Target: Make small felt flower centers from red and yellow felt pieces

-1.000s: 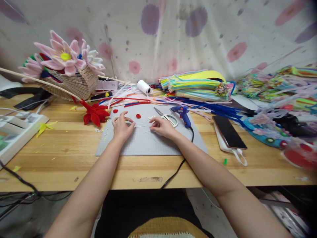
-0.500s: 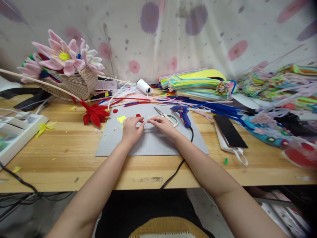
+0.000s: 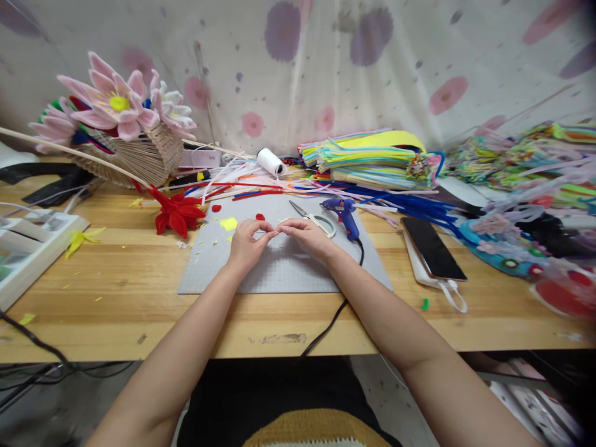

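My left hand (image 3: 248, 243) and my right hand (image 3: 308, 234) meet fingertip to fingertip above a grey cutting mat (image 3: 209, 276). Both are closed in a pinch on what looks like a thin white thread (image 3: 277, 247), faint and partly hidden by the fingers. Scissors (image 3: 321, 222) with pale handles lie just beyond my right hand. To their right is a blue glue gun (image 3: 345, 217), its black cord running down past my right forearm. Yellow scraps (image 3: 228, 224) and a small red piece (image 3: 259, 217) lie beyond my left hand.
A red fuzzy flower (image 3: 176, 212) on a long stick lies left of the mat. Behind are a white thread spool (image 3: 269, 161) and pipe cleaner bundles (image 3: 372, 158). A phone (image 3: 433, 248) rests at right; a basket of pink flowers (image 3: 135, 152) stands back left.
My fingertips have come closer together, the left hand's moving slightly right to meet the right hand's. The things on the table stay where they were.
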A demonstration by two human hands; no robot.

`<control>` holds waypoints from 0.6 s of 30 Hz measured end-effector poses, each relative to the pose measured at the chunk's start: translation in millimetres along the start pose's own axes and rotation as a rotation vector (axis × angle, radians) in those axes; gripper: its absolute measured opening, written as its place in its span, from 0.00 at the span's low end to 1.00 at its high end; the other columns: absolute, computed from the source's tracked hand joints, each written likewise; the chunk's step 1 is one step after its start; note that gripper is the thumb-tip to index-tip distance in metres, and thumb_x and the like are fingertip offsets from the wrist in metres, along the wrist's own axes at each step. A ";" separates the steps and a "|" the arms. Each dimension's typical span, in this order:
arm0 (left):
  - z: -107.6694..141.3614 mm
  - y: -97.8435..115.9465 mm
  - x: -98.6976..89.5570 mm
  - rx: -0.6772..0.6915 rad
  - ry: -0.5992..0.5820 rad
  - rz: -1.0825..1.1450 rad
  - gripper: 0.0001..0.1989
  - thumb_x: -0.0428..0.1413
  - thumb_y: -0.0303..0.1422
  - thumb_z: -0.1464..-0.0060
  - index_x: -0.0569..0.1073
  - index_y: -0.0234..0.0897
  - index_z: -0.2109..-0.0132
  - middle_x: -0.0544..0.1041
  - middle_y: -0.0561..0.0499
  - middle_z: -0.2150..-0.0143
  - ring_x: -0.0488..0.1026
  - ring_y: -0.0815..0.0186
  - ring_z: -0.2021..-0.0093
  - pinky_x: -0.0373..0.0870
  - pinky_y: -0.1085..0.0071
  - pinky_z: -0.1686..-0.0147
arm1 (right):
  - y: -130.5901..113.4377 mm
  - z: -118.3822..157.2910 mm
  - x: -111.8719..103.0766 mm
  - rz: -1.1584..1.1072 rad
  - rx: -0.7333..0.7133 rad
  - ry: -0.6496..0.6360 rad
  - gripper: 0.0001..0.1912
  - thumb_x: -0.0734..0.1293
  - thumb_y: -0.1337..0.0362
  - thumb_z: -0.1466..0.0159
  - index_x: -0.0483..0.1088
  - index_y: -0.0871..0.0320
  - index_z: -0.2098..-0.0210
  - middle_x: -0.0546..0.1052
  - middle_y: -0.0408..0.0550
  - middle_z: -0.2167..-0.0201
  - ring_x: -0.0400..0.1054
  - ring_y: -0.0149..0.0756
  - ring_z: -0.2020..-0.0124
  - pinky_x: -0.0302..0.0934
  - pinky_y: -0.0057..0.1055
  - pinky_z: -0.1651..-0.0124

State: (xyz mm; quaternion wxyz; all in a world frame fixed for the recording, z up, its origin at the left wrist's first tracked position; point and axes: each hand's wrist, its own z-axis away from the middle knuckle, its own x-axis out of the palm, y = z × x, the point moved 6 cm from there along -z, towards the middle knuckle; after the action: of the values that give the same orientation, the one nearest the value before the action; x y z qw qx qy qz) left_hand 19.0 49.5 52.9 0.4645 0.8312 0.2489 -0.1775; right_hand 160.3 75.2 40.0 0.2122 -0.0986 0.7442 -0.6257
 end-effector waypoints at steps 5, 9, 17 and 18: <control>0.6 0.2 -1.0 -0.013 0.036 -0.034 0.07 0.57 0.38 0.50 0.72 0.40 0.69 0.76 0.53 0.67 0.71 0.65 0.62 0.63 0.66 0.56 | 0.7 0.0 -0.8 -0.062 0.010 0.025 0.11 0.65 0.57 0.44 0.74 0.58 0.69 0.76 0.44 0.67 0.65 0.30 0.64 0.57 0.29 0.55; 1.0 5.2 -0.9 0.037 0.033 -0.062 0.07 0.56 0.38 0.49 0.71 0.40 0.70 0.76 0.54 0.69 0.71 0.66 0.63 0.63 0.67 0.57 | 4.1 -0.7 0.5 -0.126 0.013 0.017 0.11 0.66 0.57 0.46 0.75 0.57 0.70 0.75 0.43 0.68 0.63 0.29 0.66 0.55 0.28 0.58; -0.2 0.0 -11.7 -0.003 0.130 -0.014 0.07 0.56 0.37 0.49 0.71 0.39 0.70 0.76 0.52 0.68 0.70 0.64 0.62 0.63 0.66 0.55 | 17.9 -5.0 -5.7 -0.215 0.073 0.110 0.12 0.67 0.54 0.47 0.74 0.56 0.70 0.75 0.43 0.70 0.62 0.29 0.68 0.54 0.28 0.61; -0.2 -2.9 -13.7 -0.042 0.158 0.006 0.07 0.56 0.37 0.49 0.71 0.38 0.70 0.76 0.52 0.67 0.71 0.64 0.61 0.63 0.66 0.55 | 17.8 -5.3 -6.0 -0.215 0.078 0.117 0.12 0.67 0.54 0.47 0.74 0.56 0.70 0.74 0.42 0.70 0.61 0.28 0.68 0.54 0.28 0.62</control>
State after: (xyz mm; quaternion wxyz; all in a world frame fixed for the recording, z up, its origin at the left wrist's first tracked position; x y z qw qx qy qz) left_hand 6.2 47.6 58.3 0.4613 0.8334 0.2856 -0.1049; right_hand 165.5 85.9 24.5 0.1039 -0.1330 0.7153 -0.6781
